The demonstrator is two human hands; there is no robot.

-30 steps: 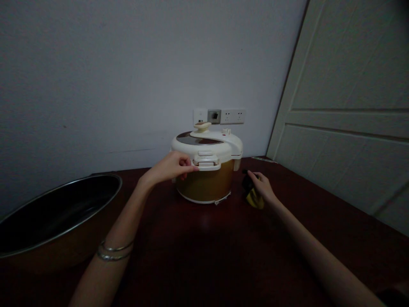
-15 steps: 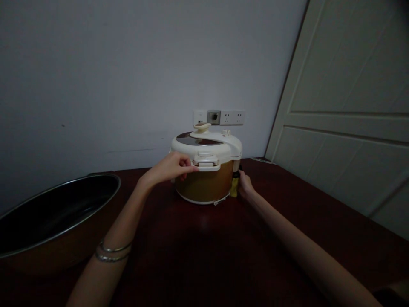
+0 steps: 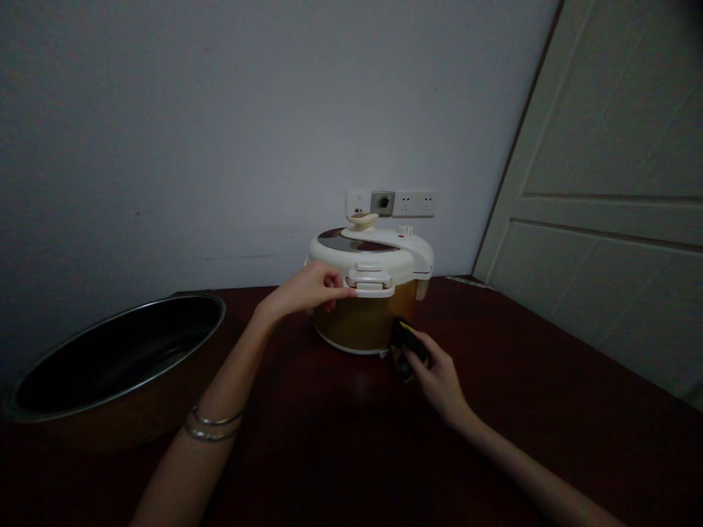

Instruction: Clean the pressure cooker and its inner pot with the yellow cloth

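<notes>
A rounded electric pressure cooker [image 3: 370, 322] with a gold body and a white lid stands on the dark red table. My left hand [image 3: 318, 284] is closed on the white side handle [image 3: 376, 292] that faces me, its thumb lying along the handle. Low at the cooker's right front, my right hand [image 3: 439, 369] grips a small black-and-yellow object [image 3: 407, 350], held tilted close to the gold wall. Its kind is hard to make out in the dim light. Whether it touches the cooker I cannot tell.
A large dark-lined pan [image 3: 118, 359] with a metal rim stands at the left. Behind the cooker are wall sockets [image 3: 414, 204] on a pale wall. A panelled door [image 3: 598, 197] rises at the right. The dark red tabletop [image 3: 351, 446] extends towards me.
My right hand has come from the cooker's right side round to its front, bringing the black-and-yellow object nearer and turning it. My left hand stays on the handle. The view has shifted slightly left.
</notes>
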